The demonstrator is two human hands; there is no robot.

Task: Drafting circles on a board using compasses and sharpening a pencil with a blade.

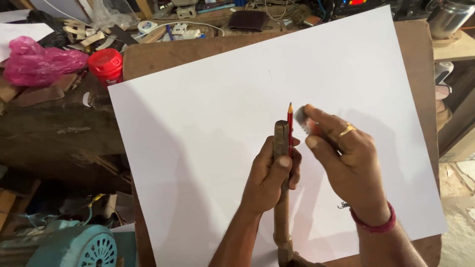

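Left hand point(272, 173) wraps wooden stick point(281, 143) and red pencil point(290, 123) together, tip pointing far; right hand point(346, 158) fingers pinch eraser point(303, 120), blurred, on white sheet point(222, 123) mid-surface; risk: hard rubbing could crease or shift loose sheet; pencil may slip from shared grip.

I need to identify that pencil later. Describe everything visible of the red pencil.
The red pencil is slim, with a sharpened dark tip pointing up and away over the white sheet. The left hand clamps it against a brown wooden stick, covering its lower part. The right hand is beside it, apparently not touching.
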